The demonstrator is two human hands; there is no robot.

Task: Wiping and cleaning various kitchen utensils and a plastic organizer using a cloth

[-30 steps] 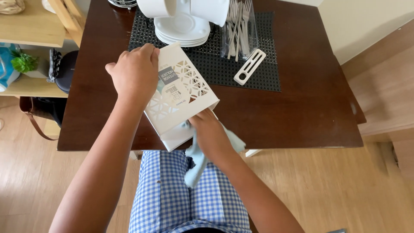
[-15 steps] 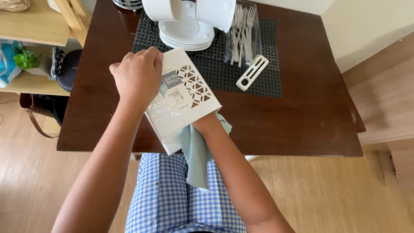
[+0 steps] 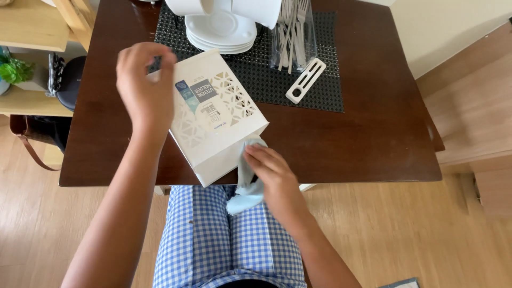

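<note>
My right hand [image 3: 274, 176] is closed in a loose grip on a pale blue cloth [image 3: 246, 184], fingers curled over its upper part and pressing it against the near lower corner of a white box [image 3: 218, 120]; the free end of the cloth hangs down over my blue-checked lap [image 3: 213, 240]. My left hand [image 3: 143, 88] sits at the far upper-left edge of the box, fingers bent and drawn together at the fingertips; I cannot tell whether they actually pinch the box edge or only touch it, since the back of the hand hides the contact.

The box is white with a cut-out lattice pattern and a printed label on its upper face. It is tilted, its near corner overhanging the front edge of the dark wooden table [image 3: 373, 144].

Behind the box a black woven placemat [image 3: 320, 90] lies on the table. On it are a stack of white plates [image 3: 221, 32], a clear holder of forks [image 3: 290, 34], and a white slotted piece [image 3: 305, 80] lying flat just beside the holder. A light wooden shelf [image 3: 32, 32] holding a small green plant [image 3: 15, 69] stands left of the table, and a brown bag [image 3: 32, 138] rests on the wooden floor [image 3: 405, 229].
</note>
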